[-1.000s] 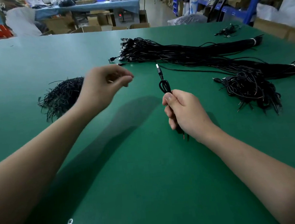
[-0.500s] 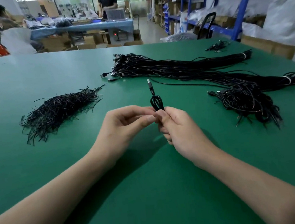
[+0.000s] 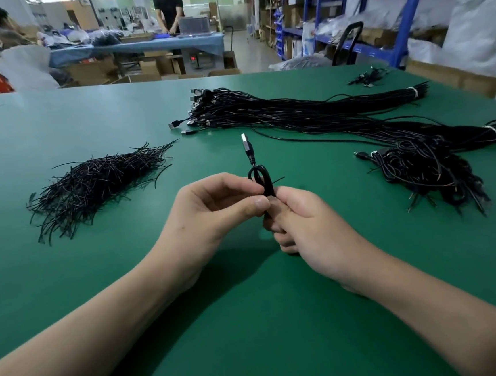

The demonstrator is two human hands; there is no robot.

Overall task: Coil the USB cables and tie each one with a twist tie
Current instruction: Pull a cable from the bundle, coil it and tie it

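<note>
The coiled USB cable (image 3: 263, 183) is held upright above the green table (image 3: 252, 322), just in front of the person and between both hands. Its loops are gathered into a narrow bunch, with a small loop showing above the fingers and the USB plug (image 3: 246, 144) standing straight up from it on a short stalk of wire. The right hand (image 3: 310, 227) is wrapped around the lower part of the bunch, fingers curled tight on it. The left hand (image 3: 213, 212) meets it from the other side, thumb and forefinger pressed together at the neck of the coil. They appear to be pinching a twist tie (image 3: 279, 179), though the strand is so thin that only one end can be made out, poking out to the right behind the loop.

To the left, well apart from the hands, lies a loose heap of black twist ties (image 3: 90, 186). Beyond the hands a long bundle of straight cables (image 3: 294, 111) stretches across the table (white bands bind it near the right-hand end), its plugs fanned out at the left end. To the right sits a tangled pile of coiled cables (image 3: 428, 172), and a few more cables (image 3: 367, 77) lie near the far edge.
</note>
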